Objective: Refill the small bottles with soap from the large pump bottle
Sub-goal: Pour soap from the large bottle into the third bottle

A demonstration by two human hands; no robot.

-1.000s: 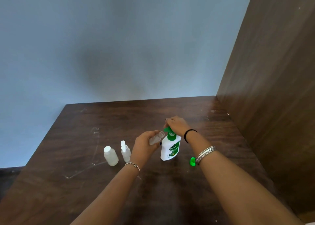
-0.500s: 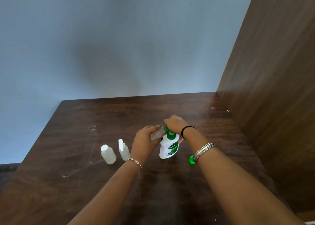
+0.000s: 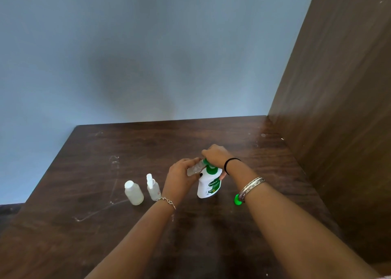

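From the head view, the left hand (image 3: 181, 177) curls round a small clear bottle (image 3: 194, 169), tilted so its mouth meets the green spout of the large pump bottle (image 3: 208, 184), which stands on the dark table (image 3: 264, 162) between the two wrists. The right hand (image 3: 215, 155) sits on top of the pump head with fingers curled over it, apparently pressing. Just left of the left wrist stand a capped white bottle (image 3: 134, 193) and a small spray bottle (image 3: 153, 186), close together; a green cap (image 3: 237, 200) lies beside the right forearm. The main risk, as I judge it, is the small mouth slipping off the spout during a press, so soap runs over the fingers and table. A hard press could also tip the pump bottle, since nothing steadies its base.
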